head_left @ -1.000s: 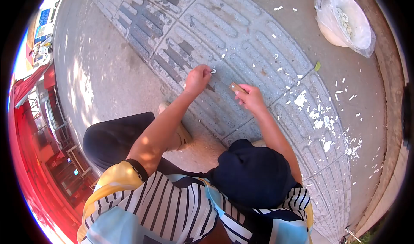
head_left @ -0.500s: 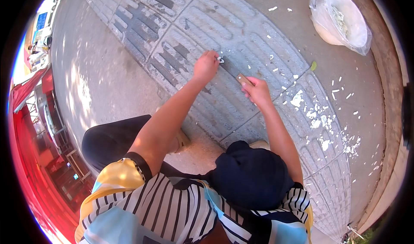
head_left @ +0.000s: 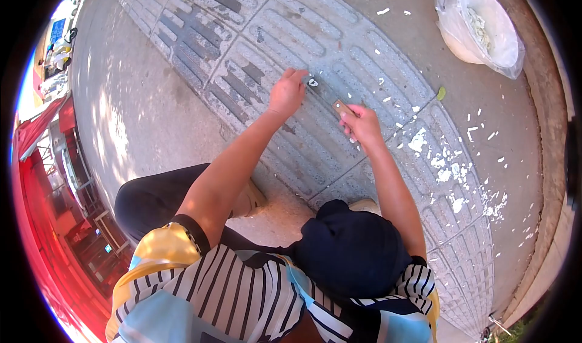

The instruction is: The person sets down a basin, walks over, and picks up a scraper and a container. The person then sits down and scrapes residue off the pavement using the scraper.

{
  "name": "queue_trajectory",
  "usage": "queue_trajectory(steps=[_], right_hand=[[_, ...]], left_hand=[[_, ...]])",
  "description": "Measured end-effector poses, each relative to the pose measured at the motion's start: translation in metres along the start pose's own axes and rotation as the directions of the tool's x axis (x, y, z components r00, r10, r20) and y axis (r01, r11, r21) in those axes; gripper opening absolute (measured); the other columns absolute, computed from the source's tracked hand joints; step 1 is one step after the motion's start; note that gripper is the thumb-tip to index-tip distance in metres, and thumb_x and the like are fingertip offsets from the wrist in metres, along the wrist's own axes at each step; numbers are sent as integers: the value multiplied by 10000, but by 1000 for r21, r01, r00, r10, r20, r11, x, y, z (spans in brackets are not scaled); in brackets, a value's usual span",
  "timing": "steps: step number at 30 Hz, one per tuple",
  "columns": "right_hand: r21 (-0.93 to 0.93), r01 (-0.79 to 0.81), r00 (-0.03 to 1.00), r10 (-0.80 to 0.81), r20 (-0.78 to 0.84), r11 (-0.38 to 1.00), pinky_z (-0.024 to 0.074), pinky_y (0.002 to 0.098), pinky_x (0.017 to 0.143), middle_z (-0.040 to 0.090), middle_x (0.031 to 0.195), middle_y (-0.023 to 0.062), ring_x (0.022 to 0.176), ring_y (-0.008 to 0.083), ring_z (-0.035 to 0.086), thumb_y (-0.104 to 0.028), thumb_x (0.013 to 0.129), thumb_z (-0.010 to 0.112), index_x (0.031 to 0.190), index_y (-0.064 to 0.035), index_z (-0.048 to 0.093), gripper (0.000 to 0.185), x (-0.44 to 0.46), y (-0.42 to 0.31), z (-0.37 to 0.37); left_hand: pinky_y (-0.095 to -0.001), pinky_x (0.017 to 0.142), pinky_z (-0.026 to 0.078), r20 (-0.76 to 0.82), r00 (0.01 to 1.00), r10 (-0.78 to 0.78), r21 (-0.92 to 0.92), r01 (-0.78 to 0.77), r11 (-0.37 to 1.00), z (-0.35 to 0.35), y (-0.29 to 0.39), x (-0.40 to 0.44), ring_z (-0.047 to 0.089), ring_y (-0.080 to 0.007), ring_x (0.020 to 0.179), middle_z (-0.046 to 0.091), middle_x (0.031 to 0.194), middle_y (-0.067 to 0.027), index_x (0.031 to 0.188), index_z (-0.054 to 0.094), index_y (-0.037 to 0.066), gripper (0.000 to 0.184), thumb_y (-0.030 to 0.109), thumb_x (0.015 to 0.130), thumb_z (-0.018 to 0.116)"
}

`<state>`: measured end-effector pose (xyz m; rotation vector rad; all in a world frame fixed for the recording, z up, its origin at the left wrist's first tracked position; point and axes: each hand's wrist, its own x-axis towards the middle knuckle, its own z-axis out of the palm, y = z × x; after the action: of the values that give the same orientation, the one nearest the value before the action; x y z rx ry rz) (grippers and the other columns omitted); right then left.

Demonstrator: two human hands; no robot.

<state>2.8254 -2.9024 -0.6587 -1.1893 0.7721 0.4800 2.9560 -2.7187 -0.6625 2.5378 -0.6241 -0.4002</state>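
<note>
My right hand [head_left: 362,123] is wrapped round the brown wooden handle of a scraper [head_left: 339,106], which shows a pale rivet at its end. The scraper's blade blends into the grey paving, so its outline is hard to make out. Ahead and to the left, my left hand [head_left: 287,93] is low over the ribbed paving slabs [head_left: 330,143], fingers partly extended. Just beyond its fingertips lies a small white scrap [head_left: 313,82] on the slab. The thumb of that hand is mostly hidden.
White flakes [head_left: 444,174] are scattered over the slabs at the right. A tub lined with clear plastic [head_left: 451,37] stands at the upper right, white scraps inside, near a raised kerb [head_left: 526,46]. A green leaf [head_left: 441,93] lies nearby. Red-draped stalls [head_left: 42,222] line the left.
My left hand has drawn back slightly, its fingers loosening from the white scrap, which stays on the slab. The right hand with the scraper has hardly moved.
</note>
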Motion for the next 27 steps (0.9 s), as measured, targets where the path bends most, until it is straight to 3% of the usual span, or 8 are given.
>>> queue_trajectory(steps=[2, 5, 10, 19, 22, 24, 25, 27], right_hand=[[-14, 3, 1000, -3, -4, 1000, 341, 234, 395, 613, 703, 30, 506, 71, 493, -134, 823, 624, 1027, -13, 643, 238, 2, -1, 1], [-18, 3, 1000, -3, -1, 1000, 343, 234, 401, 613, 701, 24, 511, 70, 492, -134, 822, 623, 1010, -15, 647, 224, 2, -4, 2], [-20, 16, 1000, -15, 16, 1000, 346, 221, 426, 616, 715, 17, 537, 60, 494, -136, 823, 625, 1041, -19, 643, 249, 0, -5, -2], [245, 65, 989, -95, 111, 967, 334, 189, 428, 629, 799, 45, 575, 60, 506, -114, 848, 621, 1151, -14, 592, 320, -12, 4, -26], [342, 127, 991, -134, -2, 931, 332, 184, 423, 628, 797, 44, 577, 60, 507, -94, 844, 623, 1168, -8, 579, 338, -37, -24, -46], [378, 327, 940, -258, -223, 866, 337, 189, 424, 630, 809, 49, 583, 61, 509, -81, 841, 625, 1174, -2, 571, 346, -52, -47, -74], [382, 420, 895, -308, -322, 823, 340, 191, 424, 631, 815, 51, 586, 62, 510, -75, 840, 626, 1177, 1, 568, 351, -61, -60, -87], [210, 612, 709, -411, -573, 762, 344, 186, 432, 625, 843, 49, 607, 51, 520, -66, 835, 633, 1183, -8, 565, 359, -79, -92, -117]], left_hand=[[-422, 715, 482, 3, 998, 56, 28, -56, 998, 0, 1, -1, 579, -331, 834, 556, 956, -129, 1076, 593, 98, 298, 45, 787, 544], [-421, 717, 481, 13, 1000, 8, -49, -7, 999, 0, 4, -2, 580, -331, 839, 554, 956, -131, 1064, 604, 96, 292, 34, 786, 538], [-327, 666, 457, -29, 999, 16, -112, -20, 994, 4, 2, -2, 550, -235, 723, 521, 810, -89, 1040, 624, 78, 299, -24, 761, 590], [-260, 641, 445, -63, 998, 14, -310, -32, 950, -29, 26, 8, 515, -143, 707, 514, 802, -41, 1019, 623, 57, 264, -30, 772, 597], [-237, 638, 444, -83, 996, -19, -407, -17, 913, -28, 33, 16, 505, -108, 716, 512, 803, -13, 1008, 621, 49, 242, -17, 776, 611], [-257, 629, 448, -73, 997, -32, -416, -1, 909, -31, 41, 18, 516, -127, 706, 525, 815, -34, 1008, 613, 41, 237, -19, 778, 603], [-267, 625, 450, -67, 997, -46, -415, 14, 910, -33, 43, 18, 521, -136, 700, 532, 821, -45, 1007, 610, 37, 235, -20, 780, 599], [-248, 645, 444, -53, 997, -54, -427, 26, 904, -28, 40, 18, 507, -114, 710, 531, 815, -22, 1005, 617, 46, 224, 1, 786, 602]])
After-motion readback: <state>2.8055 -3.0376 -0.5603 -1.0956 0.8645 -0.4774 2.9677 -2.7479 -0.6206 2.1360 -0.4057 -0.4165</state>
